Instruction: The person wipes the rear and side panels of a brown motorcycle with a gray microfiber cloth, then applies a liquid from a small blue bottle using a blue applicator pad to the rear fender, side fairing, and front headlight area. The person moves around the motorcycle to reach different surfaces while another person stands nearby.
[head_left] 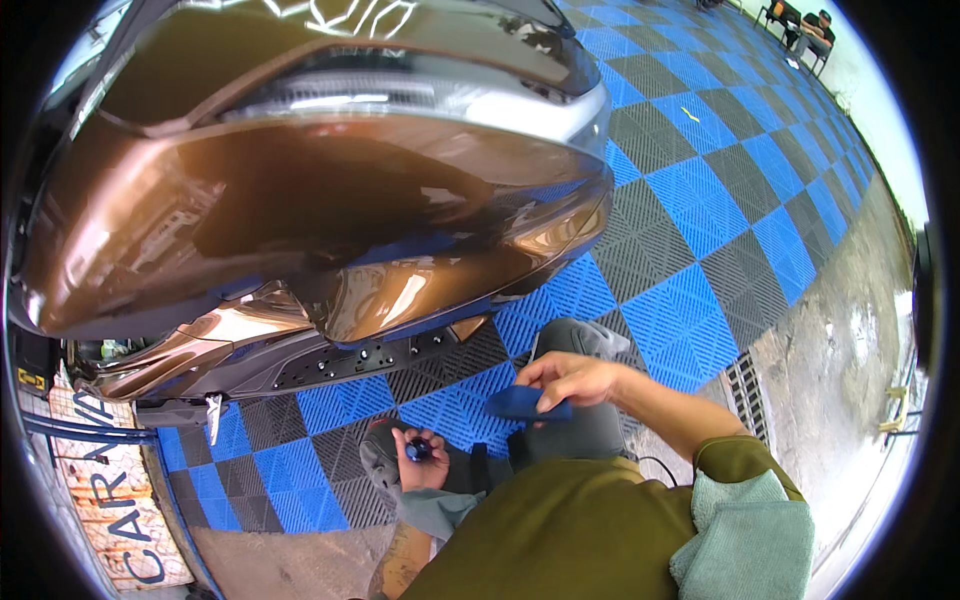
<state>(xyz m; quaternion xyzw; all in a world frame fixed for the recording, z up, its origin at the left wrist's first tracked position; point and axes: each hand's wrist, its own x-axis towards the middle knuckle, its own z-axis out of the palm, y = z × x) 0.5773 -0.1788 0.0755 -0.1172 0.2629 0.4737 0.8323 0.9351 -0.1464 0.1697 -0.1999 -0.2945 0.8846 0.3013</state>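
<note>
My left hand (pixel 417 466) is closed round a small dark bottle (pixel 418 450), its glossy end facing up. Further right, my right hand (pixel 578 378) grips a dark blue applicator pad (pixel 520 403) between thumb and fingers. The pad is held level above my legs, apart from any surface. Beyond both hands stands a glossy brown vehicle (pixel 350 190), its panels reflecting the surroundings; neither hand touches it. A grey-green cloth (pixel 448 508) lies by my left wrist. More green towels (pixel 745 545) drape over my right shoulder.
Blue and dark grey grid tiles (pixel 690 200) cover the floor. Along the vehicle's lower edge runs a black panel with bolts (pixel 365 357). Bare concrete (pixel 800 370) and a drain grate (pixel 747 395) lie at right. A lettered board (pixel 120 500) stands at left. A person (pixel 815 38) sits far off.
</note>
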